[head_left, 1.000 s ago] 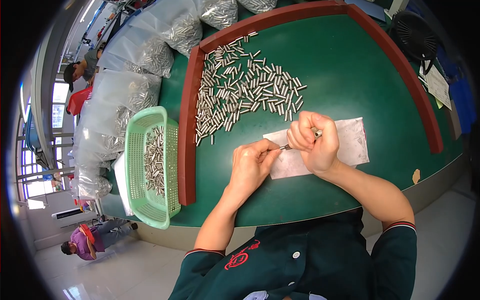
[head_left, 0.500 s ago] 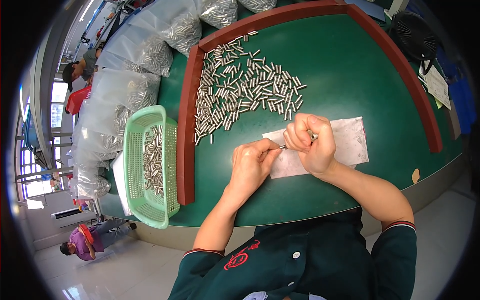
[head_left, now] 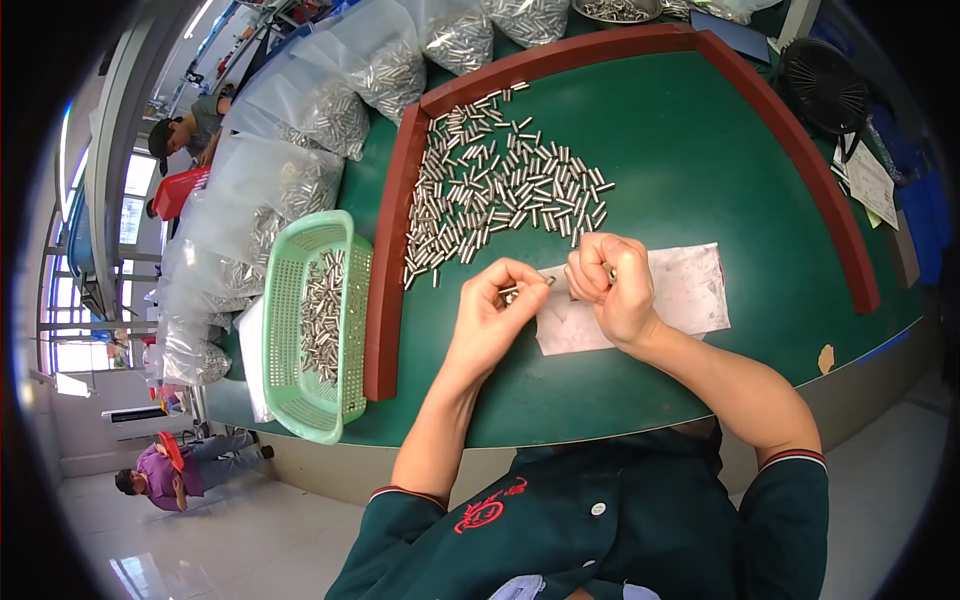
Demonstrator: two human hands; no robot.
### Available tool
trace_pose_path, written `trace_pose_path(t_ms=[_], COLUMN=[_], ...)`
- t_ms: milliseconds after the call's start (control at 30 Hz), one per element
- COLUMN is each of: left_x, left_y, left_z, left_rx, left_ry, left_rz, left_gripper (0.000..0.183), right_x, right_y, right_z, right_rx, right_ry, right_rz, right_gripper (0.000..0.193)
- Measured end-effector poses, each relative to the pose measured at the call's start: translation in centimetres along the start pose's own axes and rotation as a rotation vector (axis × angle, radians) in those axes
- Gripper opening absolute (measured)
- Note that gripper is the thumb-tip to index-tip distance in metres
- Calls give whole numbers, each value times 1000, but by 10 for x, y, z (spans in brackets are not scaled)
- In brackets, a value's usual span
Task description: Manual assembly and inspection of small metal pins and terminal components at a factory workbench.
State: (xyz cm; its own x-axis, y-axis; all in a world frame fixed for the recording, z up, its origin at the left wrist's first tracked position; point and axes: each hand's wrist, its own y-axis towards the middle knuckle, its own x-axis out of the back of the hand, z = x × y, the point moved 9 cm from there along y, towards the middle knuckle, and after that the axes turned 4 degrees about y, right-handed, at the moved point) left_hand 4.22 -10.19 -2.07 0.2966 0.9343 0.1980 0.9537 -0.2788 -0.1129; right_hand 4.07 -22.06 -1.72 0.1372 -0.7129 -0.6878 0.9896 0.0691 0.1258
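Note:
My left hand (head_left: 482,325) is closed, its thumb and forefinger pinching a small metal pin (head_left: 549,281). Another shiny pin (head_left: 509,297) shows inside its curled fingers. Just to the right, my right hand (head_left: 628,305) makes a fist around a slim metal piece (head_left: 610,271); only its end shows, so I cannot tell its kind. Both hands hover over a stained white cloth (head_left: 690,290) on the green table. Beyond them many short metal pins (head_left: 500,190) lie loose in a spread heap against the red-brown wooden border.
The wooden border (head_left: 395,250) rings the work area. Left of it stands a green plastic basket (head_left: 352,320) with more pins inside. Clear bags of metal parts (head_left: 390,75) line the table's far left. A black fan (head_left: 825,85) stands at the far right. Two people are in the background.
My left hand has drawn back a little from my right hand, and its fingers have curled more, showing metal pins. The whole view has shifted slightly.

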Motion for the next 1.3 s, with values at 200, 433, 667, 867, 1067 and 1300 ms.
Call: trace_pose_path(t_ms=[200, 433, 667, 867, 1067, 1300], left_x=[-15, -8, 34, 86, 78, 68], left_y=[-2, 0, 9, 5, 8, 9], left_z=[21, 32, 30, 0, -7, -8], left_rx=[303, 363, 180, -36, -101, -126], left_ry=[-814, -799, -602, 463, 839, 877], left_rz=[266, 205, 13, -452, -496, -444], left_gripper=[16, 20, 32, 9, 12, 15], right_x=[-1, -2, -2, -2, -2, -4], right_y=[2, 3, 2, 3, 3, 2], right_z=[-2, -2, -2, -2, -2, 0], right_rx=[-28, -42, -63, -64, -66, -71], right_ry=[22, 35, 86, 79, 72, 64], right_rz=[12, 17, 25, 30, 25, 19], right_gripper=[36, 37, 34, 34, 34, 33])
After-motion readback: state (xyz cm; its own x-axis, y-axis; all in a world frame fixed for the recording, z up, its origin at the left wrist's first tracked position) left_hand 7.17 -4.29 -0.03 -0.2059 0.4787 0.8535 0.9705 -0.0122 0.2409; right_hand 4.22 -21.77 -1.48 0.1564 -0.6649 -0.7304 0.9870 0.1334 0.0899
